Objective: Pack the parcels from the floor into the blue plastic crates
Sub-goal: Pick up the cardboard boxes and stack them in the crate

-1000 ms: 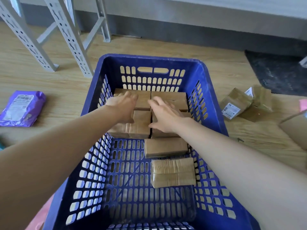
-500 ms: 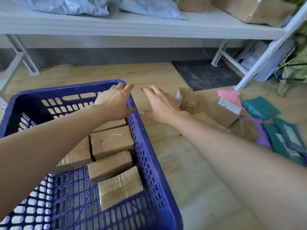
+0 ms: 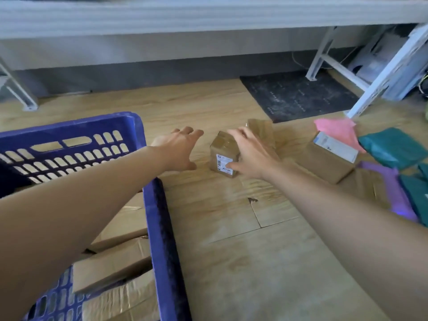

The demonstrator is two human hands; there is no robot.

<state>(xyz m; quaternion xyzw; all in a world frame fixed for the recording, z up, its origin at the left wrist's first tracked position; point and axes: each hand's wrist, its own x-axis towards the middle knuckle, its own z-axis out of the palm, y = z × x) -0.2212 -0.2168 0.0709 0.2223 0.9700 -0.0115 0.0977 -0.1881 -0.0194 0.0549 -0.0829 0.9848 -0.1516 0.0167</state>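
Blue plastic crate (image 3: 159,228) is taken as reference. Several brown cardboard parcels (image 3: 111,262) are packed flat inside it, against its right wall. A small brown cardboard parcel with a white label (image 3: 224,154) is standing on the wood floor (image 3: 231,262), right of the crate's far right corner and apart from the crate. The left hand (image 3: 178,150) is held open with fingers spread between that corner and the small parcel, near the parcel, no contact seen. The right hand (image 3: 252,156) is laid on the parcel's side away from the crate, thumb on the label face, fingers over the top edge; whether a grip is closed cannot be told, frame is blurred. A second taped cardboard parcel (image 3: 261,130) is seen just beyond it, farther from the crate. Farther right of the crate again: a larger labelled cardboard box (image 3: 328,163), a pink mailer (image 3: 335,130), teal mailers (image 3: 393,151), a purple mailer (image 3: 391,188).
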